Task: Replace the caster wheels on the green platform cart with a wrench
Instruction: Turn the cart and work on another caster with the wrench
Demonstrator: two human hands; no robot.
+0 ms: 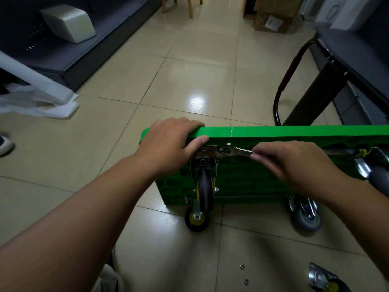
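Wrench pinched by right hand; left hand grips cart.

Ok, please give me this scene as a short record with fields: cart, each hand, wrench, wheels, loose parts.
cart: green platform cart on its edge on the floor, underside toward the camera
left hand: grips the cart's top edge
right hand: pinches the wrench handle
wrench: head on a bolt at the upper left caster plate
other wheels: grey caster lower right
loose parts: detached caster and two small rings on the floor
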